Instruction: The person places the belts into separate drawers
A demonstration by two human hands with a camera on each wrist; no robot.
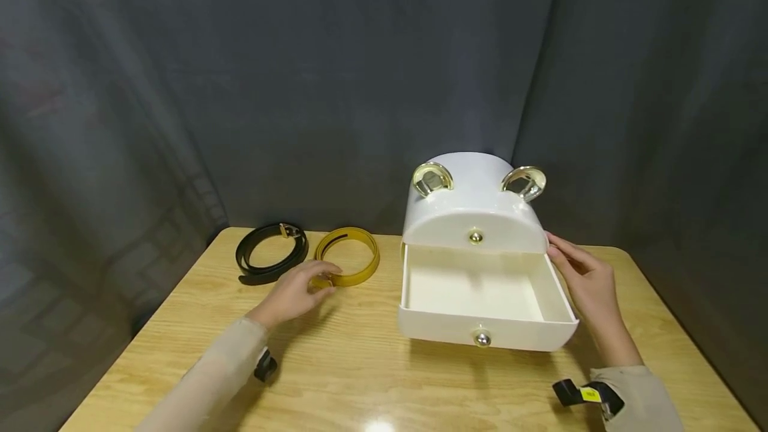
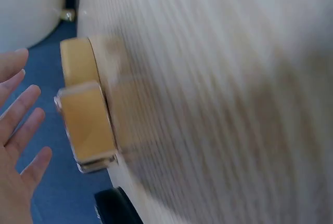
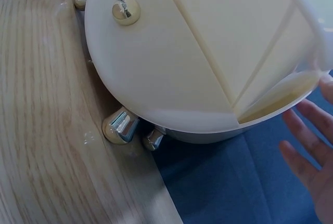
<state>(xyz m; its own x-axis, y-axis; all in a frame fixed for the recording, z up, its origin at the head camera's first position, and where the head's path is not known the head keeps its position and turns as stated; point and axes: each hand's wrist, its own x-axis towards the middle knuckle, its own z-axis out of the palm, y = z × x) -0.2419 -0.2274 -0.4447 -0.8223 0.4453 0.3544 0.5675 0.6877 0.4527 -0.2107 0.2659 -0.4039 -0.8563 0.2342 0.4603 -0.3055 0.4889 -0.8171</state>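
The left hand (image 1: 294, 292) has a loose grip, fingers apart, by the yellow belt (image 1: 358, 278) on the worktop (image 1: 348, 372). From above, it hides part of the buckle (image 2: 87, 125). The right hand (image 1: 591, 284), fingers loose too, is beside the white box (image 1: 474, 182); its wrist camera cuts part off.

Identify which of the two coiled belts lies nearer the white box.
The yellow belt, lying between the black belt and the white box, with the left hand at its near edge; the black belt sits farther from the box.
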